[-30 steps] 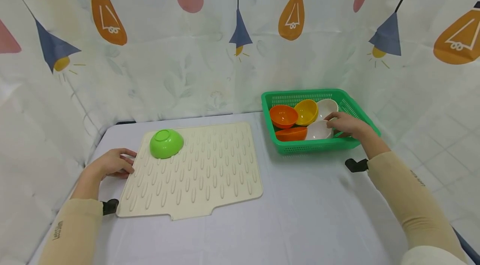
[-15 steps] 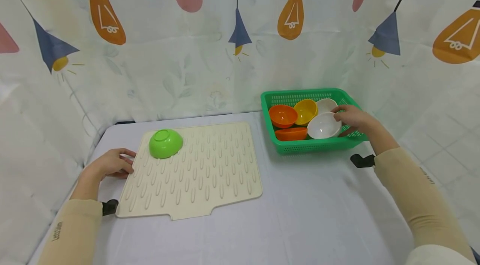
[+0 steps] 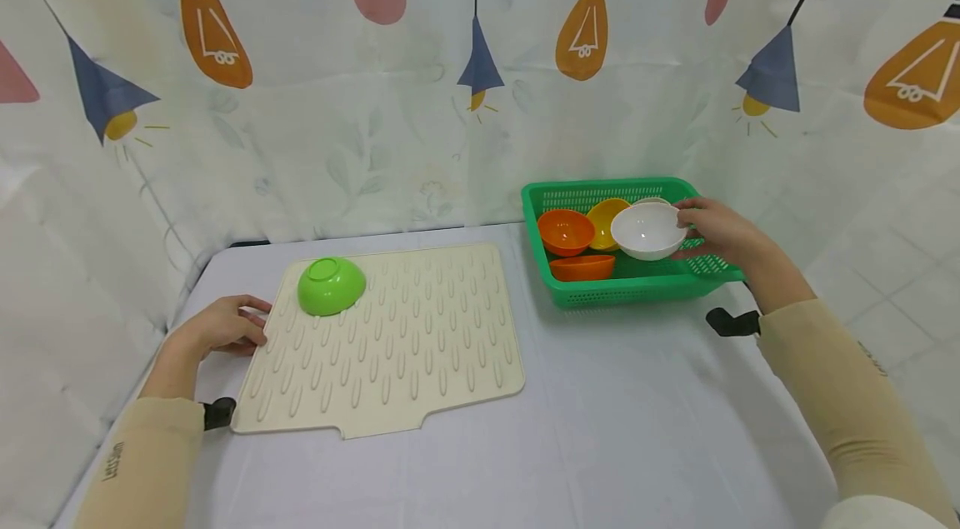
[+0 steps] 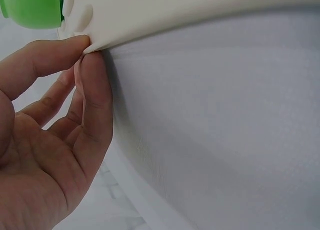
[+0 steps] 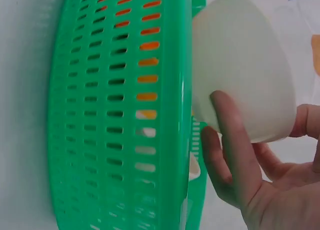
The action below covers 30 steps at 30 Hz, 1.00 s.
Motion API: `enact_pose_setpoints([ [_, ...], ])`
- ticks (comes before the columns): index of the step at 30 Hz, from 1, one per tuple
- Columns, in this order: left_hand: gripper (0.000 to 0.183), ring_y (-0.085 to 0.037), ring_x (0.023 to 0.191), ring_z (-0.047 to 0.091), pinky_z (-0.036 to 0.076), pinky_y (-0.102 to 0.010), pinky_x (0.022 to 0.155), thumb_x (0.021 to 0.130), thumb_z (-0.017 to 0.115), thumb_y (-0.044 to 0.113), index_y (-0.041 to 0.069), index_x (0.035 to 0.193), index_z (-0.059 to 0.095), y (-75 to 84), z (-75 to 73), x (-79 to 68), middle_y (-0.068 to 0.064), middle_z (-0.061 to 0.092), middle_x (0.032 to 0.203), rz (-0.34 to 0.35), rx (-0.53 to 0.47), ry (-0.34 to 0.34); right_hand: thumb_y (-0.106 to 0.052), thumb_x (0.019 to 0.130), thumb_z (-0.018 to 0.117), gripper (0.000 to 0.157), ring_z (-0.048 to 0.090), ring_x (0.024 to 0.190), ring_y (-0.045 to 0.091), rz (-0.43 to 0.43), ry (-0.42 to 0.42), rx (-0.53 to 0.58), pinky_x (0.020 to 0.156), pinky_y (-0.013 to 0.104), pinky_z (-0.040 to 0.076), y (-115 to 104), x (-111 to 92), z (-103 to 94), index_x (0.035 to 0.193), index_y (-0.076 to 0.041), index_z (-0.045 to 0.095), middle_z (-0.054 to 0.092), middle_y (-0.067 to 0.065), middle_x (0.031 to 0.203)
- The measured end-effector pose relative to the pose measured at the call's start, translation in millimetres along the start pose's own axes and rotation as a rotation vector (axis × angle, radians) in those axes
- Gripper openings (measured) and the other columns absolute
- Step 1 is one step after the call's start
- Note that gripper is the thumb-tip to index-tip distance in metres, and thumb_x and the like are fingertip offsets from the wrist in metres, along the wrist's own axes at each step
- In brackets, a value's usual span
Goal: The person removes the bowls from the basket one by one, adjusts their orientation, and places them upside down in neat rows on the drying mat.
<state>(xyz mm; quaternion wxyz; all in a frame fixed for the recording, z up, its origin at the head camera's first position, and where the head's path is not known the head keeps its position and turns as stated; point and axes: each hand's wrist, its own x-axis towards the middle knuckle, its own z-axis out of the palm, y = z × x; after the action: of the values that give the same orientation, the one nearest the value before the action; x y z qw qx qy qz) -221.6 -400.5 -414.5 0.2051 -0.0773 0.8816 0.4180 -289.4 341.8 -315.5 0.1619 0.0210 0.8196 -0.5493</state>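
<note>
A person's right hand (image 3: pixel 716 231) pinches a white bowl (image 3: pixel 648 231) by its side, fingers and thumb curled round it, just above the rim of a green perforated plastic basket (image 3: pixel 630 291) holding two orange bowls (image 3: pixel 566 231) and a yellow bowl (image 3: pixel 604 221). The left hand (image 3: pixel 225 325) pinches the edge of a cream ridged drying mat (image 3: pixel 405 346) on the cloth-covered surface (image 3: pixel 600 429), where a lime-green bowl (image 3: pixel 332 286) rests upside down near the mat's far left corner.
</note>
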Motion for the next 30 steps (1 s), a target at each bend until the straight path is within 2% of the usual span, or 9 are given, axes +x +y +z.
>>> enact_pose_setpoints([
  [3,0.069,-0.020,0.081,0.063,0.060,-0.033,0.070,0.085,0.072,-0.006,-0.018,0.141,0.034,-0.9,0.1,0.0,-0.018,0.056,0.104,0.003,-0.001,-0.001,-0.012,0.107,0.038,0.066,0.041,0.126,0.037,-0.016,-0.009,0.110,0.094,0.052,0.055,-3,2,3.4,0.161,0.005,0.004,0.013,0.027,0.160],
  [10,0.068,-0.020,0.081,0.063,0.059,-0.034,0.070,0.085,0.072,-0.006,-0.018,0.141,0.034,-2.0,-0.1,0.6,-0.018,0.057,0.105,0.004,0.002,0.002,-0.010,0.108,0.041,0.068,0.033,0.135,0.036,-0.011,-0.021,0.331,0.101,0.052,0.049,-15,2,17.6,0.164,-0.004,0.003,0.006,0.016,0.167],
  [15,0.068,-0.021,0.081,0.063,0.059,-0.034,0.070,0.086,0.071,-0.006,-0.018,0.141,0.034,-1.9,0.2,0.4,-0.018,0.056,0.105,0.004,0.002,0.004,-0.008,0.107,0.042,0.062,0.040,0.128,0.036,-0.039,-0.003,0.373,0.099,0.054,0.049,-26,1,34.3,0.162,-0.004,0.014,0.016,0.014,0.162],
  [22,0.069,-0.020,0.080,0.062,0.060,-0.033,0.069,0.085,0.072,-0.006,-0.018,0.141,0.034,-1.5,1.2,-0.6,-0.018,0.056,0.104,0.007,0.002,0.014,-0.007,0.108,0.043,0.060,0.045,0.122,0.030,-0.068,-0.032,0.471,0.105,0.053,0.042,-38,-6,62.8,0.162,-0.006,0.017,0.021,0.012,0.161],
  [26,0.069,-0.019,0.079,0.062,0.060,-0.033,0.069,0.084,0.072,-0.007,-0.019,0.140,0.034,-1.4,2.1,-1.8,-0.018,0.056,0.104,0.013,-0.007,0.018,-0.008,0.108,0.042,0.056,0.045,0.124,0.030,-0.095,-0.047,0.498,0.104,0.051,0.046,-44,-10,81.6,0.160,-0.006,0.021,0.024,0.011,0.160],
  [30,0.069,-0.019,0.079,0.063,0.060,-0.033,0.069,0.083,0.071,-0.008,-0.019,0.140,0.034,-2.2,2.6,-1.4,-0.017,0.056,0.103,0.020,-0.008,0.021,-0.007,0.107,0.043,0.052,0.047,0.124,0.031,-0.122,-0.066,0.533,0.096,0.048,0.054,-50,-13,101.0,0.156,-0.005,0.027,0.029,0.011,0.156],
])
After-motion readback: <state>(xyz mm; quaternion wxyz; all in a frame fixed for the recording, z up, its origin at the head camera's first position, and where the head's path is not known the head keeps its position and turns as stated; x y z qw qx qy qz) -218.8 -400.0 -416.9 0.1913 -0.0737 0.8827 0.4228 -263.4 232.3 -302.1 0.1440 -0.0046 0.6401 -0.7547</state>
